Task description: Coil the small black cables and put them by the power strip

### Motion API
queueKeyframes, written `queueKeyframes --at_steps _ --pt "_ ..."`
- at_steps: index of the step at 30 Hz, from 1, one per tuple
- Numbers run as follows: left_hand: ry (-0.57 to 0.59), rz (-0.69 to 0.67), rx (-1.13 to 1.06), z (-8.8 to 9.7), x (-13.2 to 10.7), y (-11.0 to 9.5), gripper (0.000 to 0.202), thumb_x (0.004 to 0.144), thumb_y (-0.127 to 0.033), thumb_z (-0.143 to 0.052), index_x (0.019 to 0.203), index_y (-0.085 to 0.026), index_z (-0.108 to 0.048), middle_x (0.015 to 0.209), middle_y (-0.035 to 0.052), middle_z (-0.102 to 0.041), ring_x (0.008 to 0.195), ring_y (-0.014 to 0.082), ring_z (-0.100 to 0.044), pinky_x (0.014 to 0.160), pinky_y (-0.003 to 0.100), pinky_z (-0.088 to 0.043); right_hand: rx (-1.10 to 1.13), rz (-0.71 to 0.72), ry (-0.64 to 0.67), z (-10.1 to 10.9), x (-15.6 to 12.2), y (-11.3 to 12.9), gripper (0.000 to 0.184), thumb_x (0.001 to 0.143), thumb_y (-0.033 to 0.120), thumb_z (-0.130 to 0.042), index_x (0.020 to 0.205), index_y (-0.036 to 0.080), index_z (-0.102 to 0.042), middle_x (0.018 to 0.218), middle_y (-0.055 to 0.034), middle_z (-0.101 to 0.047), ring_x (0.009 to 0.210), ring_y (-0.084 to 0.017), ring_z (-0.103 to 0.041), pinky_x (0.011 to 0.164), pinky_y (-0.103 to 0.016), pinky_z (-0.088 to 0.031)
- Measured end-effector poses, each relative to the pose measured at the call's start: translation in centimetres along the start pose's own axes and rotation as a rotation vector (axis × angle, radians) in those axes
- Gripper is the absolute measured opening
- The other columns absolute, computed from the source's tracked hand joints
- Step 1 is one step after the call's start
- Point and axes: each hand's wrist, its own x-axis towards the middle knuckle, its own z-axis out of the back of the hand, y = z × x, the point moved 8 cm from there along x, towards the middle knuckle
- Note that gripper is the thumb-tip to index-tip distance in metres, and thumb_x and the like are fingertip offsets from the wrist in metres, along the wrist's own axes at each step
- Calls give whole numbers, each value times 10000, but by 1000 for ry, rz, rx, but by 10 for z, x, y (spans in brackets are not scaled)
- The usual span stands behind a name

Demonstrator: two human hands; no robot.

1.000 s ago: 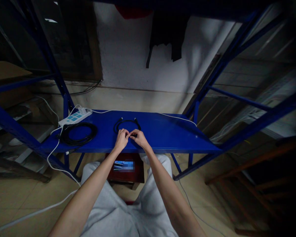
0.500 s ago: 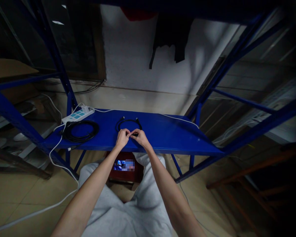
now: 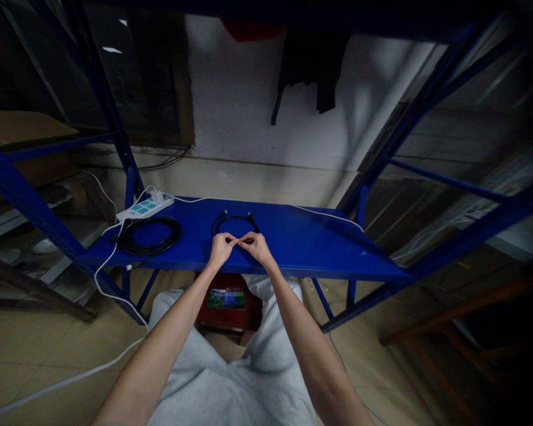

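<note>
A small coil of black cable lies on the blue metal shelf in front of me. My left hand and my right hand meet at the near side of that coil, fingers pinched together on the cable. Both plug ends of the coil point toward the wall. A larger coil of black cable lies on the shelf to the left, untouched.
A white power strip with a white cord sits at the shelf's back left corner. Blue rack uprights stand on both sides. A red stool or box sits under the shelf between my knees. Dark clothing hangs on the wall.
My hands stay pinched on the small cable coil, with only slight finger movement. The view has shifted a little to the left and down.
</note>
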Motion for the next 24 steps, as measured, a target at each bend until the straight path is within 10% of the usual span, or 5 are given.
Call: queueKeyframes --at_steps 24 --pt "77 -172 -21 -5 -7 -10 81 737 -90 -707 765 -166 -702 845 36 -709 824 166 -671 816 294 -518 60 -6 42 0 -3 8 173 727 344 -703 740 172 -718 748 -47 -726 714 -190 -666 715 -292 -514"
